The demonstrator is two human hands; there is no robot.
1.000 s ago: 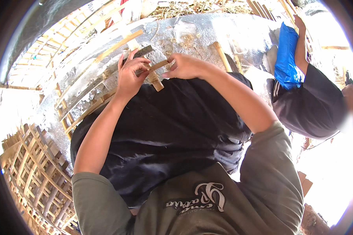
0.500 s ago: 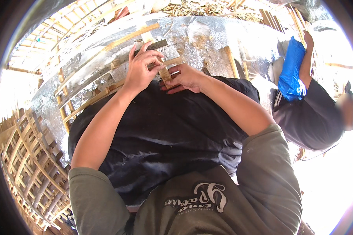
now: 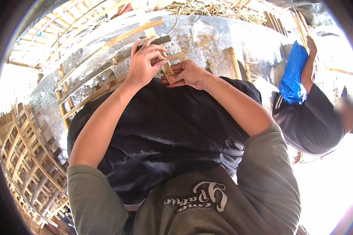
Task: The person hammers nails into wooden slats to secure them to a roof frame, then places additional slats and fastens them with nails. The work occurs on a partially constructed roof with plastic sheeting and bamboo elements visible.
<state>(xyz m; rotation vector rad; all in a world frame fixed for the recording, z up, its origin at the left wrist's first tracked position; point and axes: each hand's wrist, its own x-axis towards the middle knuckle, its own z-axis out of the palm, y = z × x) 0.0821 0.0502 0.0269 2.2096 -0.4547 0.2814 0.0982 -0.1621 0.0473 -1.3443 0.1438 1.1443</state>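
Note:
A short flat bamboo slat (image 3: 168,73) sticks out toward me from a frame of bamboo strips (image 3: 102,91). My right hand (image 3: 192,75) grips its near end, the thumb on one side and the fingers on the other. Just above that slat, my left hand (image 3: 142,62) is closed in a pinch of thumb and forefinger, its other fingers raised. Whatever lies in the pinch is too small to make out. Behind my left fingers runs a darker strip (image 3: 161,40), and a pale crosspiece (image 3: 176,56) passes between my hands.
Dark cloth (image 3: 161,129) covers my lap. Silvery sheeting (image 3: 219,35) spreads beneath the frame. Woven bamboo panels (image 3: 31,164) stand at the left. On the right sits another person (image 3: 313,117) beside a blue plastic bag (image 3: 293,72). Dry scraps (image 3: 204,8) lie at the far edge.
Both hands and the frame show slightly farther right in the picture. My right fingers have shifted a little on the slat; my left hand keeps its pinch.

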